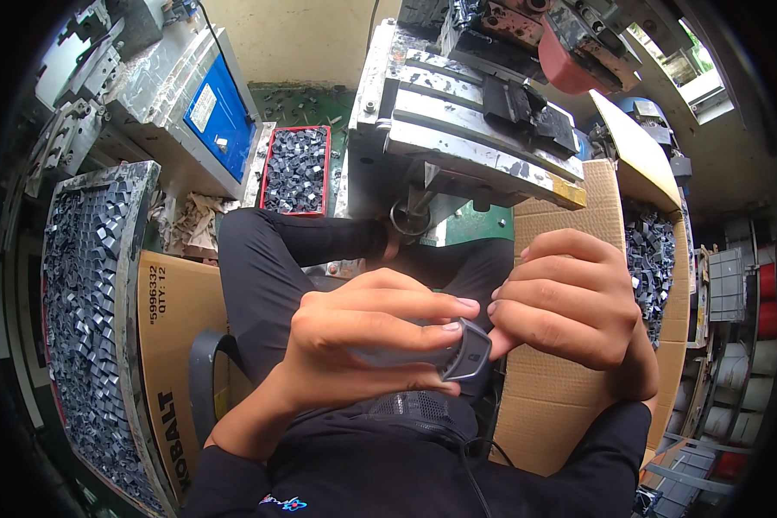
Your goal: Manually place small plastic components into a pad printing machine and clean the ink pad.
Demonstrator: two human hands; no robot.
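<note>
My left hand [363, 332] is closed in front of my lap, its fingertips and thumb pinching a small dark grey plastic part [470, 352]. The part has a rounded, frame-like end face with a small mark on it. A pale, see-through shape shows between the fingers behind it; I cannot tell what it is. To the right, my right hand [570, 302] has its fingers curled, with the thumb tip close to the part's right side. Whether the thumb touches the part, and what those fingers hold, is hidden.
At my left, a large tray [147, 207] of grey pieces stands by a cardboard box [181, 302]. A red bin [327, 173] of similar pieces lies ahead. A metal machine table [457, 142] stands in front. An open cardboard box [561, 388] with grey pieces is at right.
</note>
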